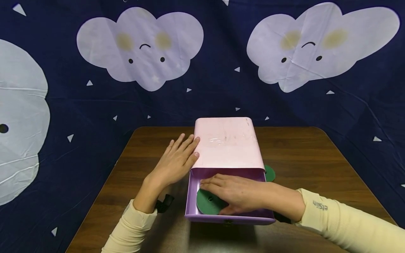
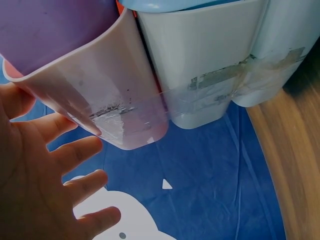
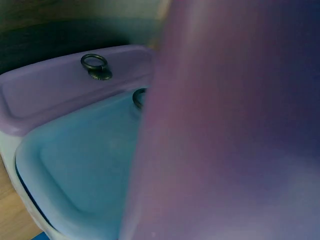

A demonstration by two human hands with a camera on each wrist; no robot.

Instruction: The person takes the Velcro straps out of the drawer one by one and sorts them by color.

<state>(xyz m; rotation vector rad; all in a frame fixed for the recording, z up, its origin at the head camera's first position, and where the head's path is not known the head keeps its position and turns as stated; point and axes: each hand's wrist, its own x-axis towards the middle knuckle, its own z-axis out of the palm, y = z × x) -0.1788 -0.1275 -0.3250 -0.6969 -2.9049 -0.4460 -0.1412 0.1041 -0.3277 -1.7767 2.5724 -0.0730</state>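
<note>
left hand [image 1: 177,160] splayed against pink box [image 1: 227,147], 9 o'clock; right hand [image 1: 238,193] on green disc [image 1: 206,205], grip unclear; right-wrist view adds blue drawer [image 3: 85,160].

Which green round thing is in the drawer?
The green disc partly under the right hand; the other green piece is outside, right of the pink box.

Cabinet [image 1: 226,154] on table [image 1: 303,158], cloth [image 1: 221,100] behind; disc [image 1: 207,205], right hand [image 1: 235,191] in drawer [image 1: 205,218] at front; left hand [image 1: 177,158] at cabinet's left.
</note>
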